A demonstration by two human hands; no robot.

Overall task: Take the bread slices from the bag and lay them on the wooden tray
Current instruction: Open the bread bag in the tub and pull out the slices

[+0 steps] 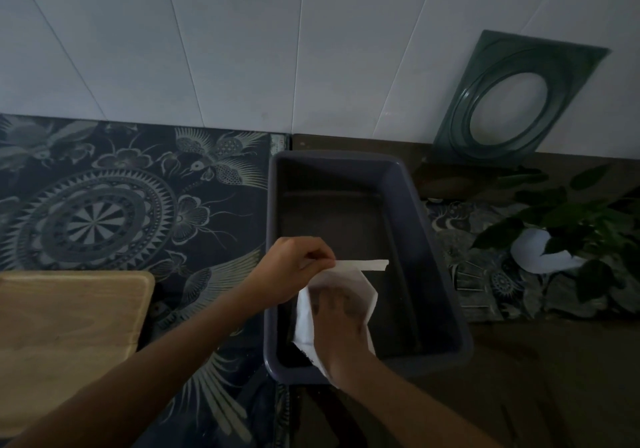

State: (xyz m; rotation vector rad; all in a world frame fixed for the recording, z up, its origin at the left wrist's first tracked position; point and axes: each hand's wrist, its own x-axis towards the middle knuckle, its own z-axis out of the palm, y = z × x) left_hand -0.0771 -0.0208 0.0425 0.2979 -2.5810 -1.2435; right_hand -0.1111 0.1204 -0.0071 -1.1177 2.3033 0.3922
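Note:
A white paper bag (360, 274) is held over the near end of a dark grey plastic tub (429, 253). My left hand (294, 267) pinches the bag's top edge at its left. My right hand (337, 319) reaches inside the bag, its fingers showing dimly through the paper. I cannot tell what those fingers hold, and no bread slice is visible. The wooden tray (65, 333) lies at the left, bare on the part in view, its left and near sides cut off by the frame.
A dark patterned cloth (114, 205) covers the counter under the tray and left of the tub. A green glass plate (512, 97) leans on the white tiled wall at back right. A leafy plant in a white pot (547, 250) stands right of the tub.

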